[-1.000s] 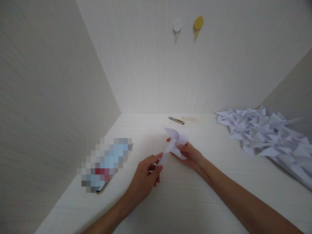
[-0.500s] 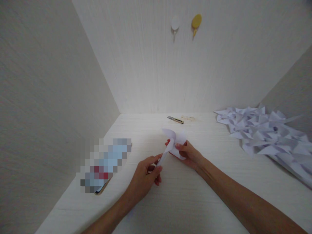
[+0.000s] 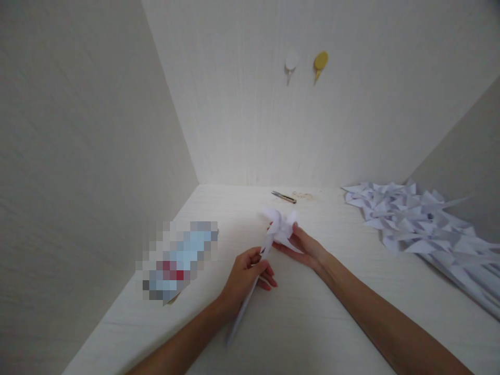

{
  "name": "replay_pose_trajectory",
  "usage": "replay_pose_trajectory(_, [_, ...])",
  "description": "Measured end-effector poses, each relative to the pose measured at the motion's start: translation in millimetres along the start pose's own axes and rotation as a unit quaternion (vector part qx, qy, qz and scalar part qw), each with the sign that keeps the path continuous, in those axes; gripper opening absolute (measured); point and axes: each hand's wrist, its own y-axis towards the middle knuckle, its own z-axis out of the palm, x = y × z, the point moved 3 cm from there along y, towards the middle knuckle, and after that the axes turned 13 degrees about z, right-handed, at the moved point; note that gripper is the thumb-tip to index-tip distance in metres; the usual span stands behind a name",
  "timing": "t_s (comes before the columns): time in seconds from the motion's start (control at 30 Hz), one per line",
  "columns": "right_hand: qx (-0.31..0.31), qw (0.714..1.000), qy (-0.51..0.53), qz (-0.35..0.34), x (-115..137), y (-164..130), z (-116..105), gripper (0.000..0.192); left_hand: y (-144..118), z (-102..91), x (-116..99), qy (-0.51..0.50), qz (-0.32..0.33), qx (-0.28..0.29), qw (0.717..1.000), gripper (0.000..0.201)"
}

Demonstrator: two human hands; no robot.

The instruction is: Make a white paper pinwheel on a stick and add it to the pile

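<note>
Head view: the left hand [image 3: 246, 271] grips the paper stick [image 3: 250, 291] while the right hand [image 3: 302, 245] pinches the white pinwheel head [image 3: 280, 229] above the table [image 3: 312, 323] — fastening seems underway; next calls for steadying both.

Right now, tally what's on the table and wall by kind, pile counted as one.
Pinwheel in hands: 1
Pinwheel pile: 1
Snips: 1
Blurred flat item: 1
Wall hooks: 2, white and yellow
Total: 6
</note>
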Motion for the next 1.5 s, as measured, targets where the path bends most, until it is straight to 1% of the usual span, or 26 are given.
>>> replay_pose_trajectory(0.07, [-0.009, 1.0, 0.006, -0.027, 3.1, -0.1, 1.8, 0.05, 0.8, -1.3, -2.1, -0.027, 0.006, -0.018, 0.999, 0.027])
replay_pose_trajectory(0.1, [-0.023, 0.999, 0.007, -0.046, 4.5, -1.2, 2.7, 0.049, 1.1, -2.4, -3.5, -0.042, 0.01, -0.03, 0.999, 0.028])
replay_pose_trajectory(0.13, [-0.049, 0.996, 0.006, -0.074, 5.5, -3.4, 3.0, 0.047, 1.3, -3.8, -4.7, -0.056, 0.014, -0.042, 0.997, 0.029])
replay_pose_trajectory(0.17, [-0.091, 0.99, -0.001, -0.112, 5.6, -7.1, 2.9, 0.044, 1.6, -5.5, -5.8, -0.069, 0.019, -0.056, 0.996, 0.031])
replay_pose_trajectory(0.2, [-0.144, 0.978, -0.018, -0.152, 4.1, -12.4, 2.8, 0.041, 1.8, -7.3, -6.6, -0.081, 0.026, -0.069, 0.994, 0.033])
replay_pose_trajectory(0.23, [-0.205, 0.957, -0.05, -0.2, 1.3, -19.6, 3.5, 0.038, 2.2, -9.3, -7.0, -0.091, 0.033, -0.082, 0.992, 0.034])
replay_pose_trajectory(0.27, [-0.256, 0.931, -0.116, -0.232, -3.9, -27.3, 7.0, 0.036, 2.5, -11.1, -7.0, -0.101, 0.042, -0.094, 0.989, 0.035])
replay_pose_trajectory(0.3, [-0.281, 0.909, -0.202, -0.23, -12.0, -33.6, 13.3, 0.035, 2.9, -12.6, -6.7, -0.112, 0.05, -0.106, 0.987, 0.034])
replay_pose_trajectory(0.37, [-0.269, 0.878, -0.351, -0.184, -33.6, -42.7, 31.3, 0.03, 3.3, -14.6, -5.3, -0.133, 0.066, -0.124, 0.981, 0.033])
replay_pose_trajectory(0.43, [-0.249, 0.856, -0.428, -0.148, -54.1, -48.8, 51.3, 0.027, 3.1, -15.3, -3.5, -0.148, 0.075, -0.137, 0.977, 0.033])
replay_pose_trajectory(0.5, [-0.237, 0.848, -0.455, -0.132, -68.1, -50.3, 69.3, 0.023, 2.4, -15.5, -1.8, -0.156, 0.077, -0.146, 0.974, 0.033])
replay_pose_trajectory(0.53, [-0.236, 0.847, -0.456, -0.135, -72.0, -49.6, 76.3, 0.022, 2.0, -15.6, -1.1, -0.159, 0.077, -0.149, 0.973, 0.033])
replay_pose_trajectory(0.6, [-0.225, 0.861, -0.431, -0.151, -75.5, -46.6, 85.5, 0.021, 1.5, -16.3, -0.2, -0.165, 0.081, -0.149, 0.971, 0.032])
replay_pose_trajectory(0.7, [-0.223, 0.874, -0.398, -0.168, -74.7, -44.1, 87.7, 0.019, 1.4, -18.1, 0.6, -0.177, 0.093, -0.15, 0.968, 0.035])
replay_pose_trajectory(0.77, [-0.232, 0.87, -0.4, -0.173, -71.2, -47.0, 85.1, 0.018, 1.7, -18.6, 0.4, -0.182, 0.101, -0.141, 0.968, 0.04])
replay_pose_trajectory(0.9, [-0.247, 0.848, -0.443, -0.153, -54.0, -66.9, 72.9, 0.016, 1.3, -18.9, -2.6, -0.175, 0.108, -0.112, 0.972, 0.045])
replay_pose_trajectory(0.97, [-0.25, 0.827, -0.481, -0.15, -39.1, -84.8, 61.7, 0.014, 0.8, -19.9, -4.5, -0.165, 0.103, -0.113, 0.974, 0.042])
replay_pose_trajectory(1.03, [-0.249, 0.785, -0.549, -0.142, -22.8, -106.4, 46.3, 0.016, 0.5, -20.9, -6.1, -0.156, 0.094, -0.118, 0.976, 0.039])
replay_pose_trajectory(1.1, [-0.264, 0.73, -0.617, -0.131, -6.5, -129.9, 25.5, 0.017, 0.1, -21.6, -7.1, -0.15, 0.087, -0.124, 0.977, 0.037])
replay_pose_trajectory(1.23, [-0.335, 0.627, -0.699, -0.085, 21.7, -172.5, -26.9, 0.015, -0.1, -21.5, -7.5, -0.142, 0.087, -0.124, 0.978, 0.038])
replay_pose_trajectory(1.33, [-0.4, 0.525, -0.75, -0.032, 37.0, -195.5, -64.7, 0.015, 0.1, -21.2, -6.8, -0.136, 0.087, -0.119, 0.98, 0.039])
replay_pose_trajectory(1.37, [-0.406, 0.5, -0.765, -0.006, 40.3, -200.9, -75.1, 0.015, 0.1, -21.1, -6.7, -0.134, 0.087, -0.118, 0.98, 0.04])
replay_pose_trajectory(1.43, [-0.418, 0.455, -0.786, 0.025, 46.3, -209.4, -90.5, 0.016, 0.0, -21.0, -7.2, -0.127, 0.087, -0.116, 0.981, 0.04])
replay_pose_trajectory(1.5, [-0.426, 0.425, -0.798, 0.048, 50.5, -214.3, -100.1, 0.022, -0.4, -20.9, -8.3, -0.117, 0.09, -0.115, 0.982, 0.041])
